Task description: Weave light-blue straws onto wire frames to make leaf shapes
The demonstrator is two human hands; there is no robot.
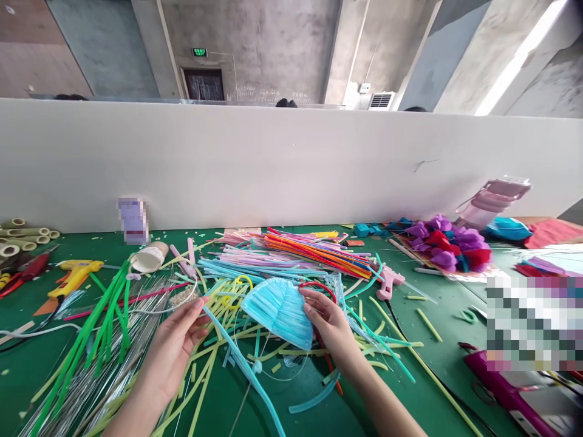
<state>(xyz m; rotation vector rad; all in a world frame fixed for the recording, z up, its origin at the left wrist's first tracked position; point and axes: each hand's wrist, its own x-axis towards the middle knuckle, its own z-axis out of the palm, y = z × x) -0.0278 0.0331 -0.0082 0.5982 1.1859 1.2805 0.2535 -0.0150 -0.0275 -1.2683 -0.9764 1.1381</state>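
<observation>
My right hand [331, 325] pinches the right edge of a light-blue fan-shaped piece [277, 309], which looks made of fuzzy pipe cleaners laid side by side. The piece is held up over the heap, tilted towards me. To its left, my left hand [178, 337] has thumb and forefinger closed on the upper end of a long light-blue pipe cleaner [250, 373] that hangs down towards the near edge. Beneath both hands lie scattered yellow-green pipe cleaners [207, 370]. A red curved pipe cleaner [321, 285] shows just behind the fan-shaped piece.
Bundles of orange pipe cleaners [319, 252] lie behind my hands. A yellow glue gun [75, 276] is on the left, a pink glue gun [389, 282] on the right. Green strips [107, 321] and thin wires cover the left. A pink bottle [494, 203] stands by the white partition [291, 170].
</observation>
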